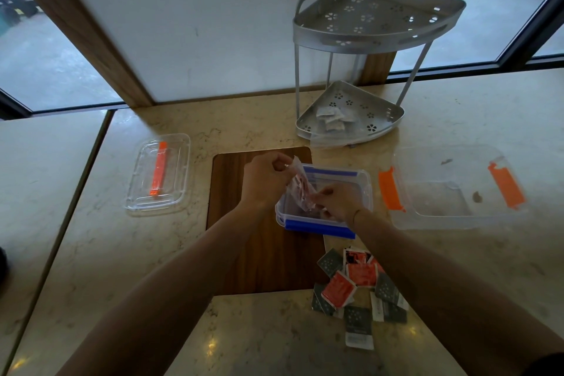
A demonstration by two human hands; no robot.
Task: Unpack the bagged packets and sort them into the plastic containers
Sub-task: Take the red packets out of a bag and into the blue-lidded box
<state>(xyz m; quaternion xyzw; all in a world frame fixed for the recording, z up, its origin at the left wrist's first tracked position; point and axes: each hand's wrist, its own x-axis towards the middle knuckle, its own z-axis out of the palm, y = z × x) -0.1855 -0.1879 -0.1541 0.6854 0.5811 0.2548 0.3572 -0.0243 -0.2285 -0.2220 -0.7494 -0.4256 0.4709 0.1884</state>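
Both hands hold a clear bag [300,189] of reddish packets over the blue-clipped box [360,180] at centre. The left hand [265,180] pinches its top edge; the right hand [337,200] grips its lower end. Loose packets [357,284] lie near right, an orange-clipped box [454,186] farther right.

Bare counter [97,256] at left; loose packets [355,287] near right forearm.

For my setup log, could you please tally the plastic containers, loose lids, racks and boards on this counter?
Plastic containers: 2, the blue-clipped container and the orange-clipped container
Loose lids: 1, the orange-clipped lid
Metal racks: 1, the two-tier rack
Wooden boards: 1, the wooden board
Total: 5
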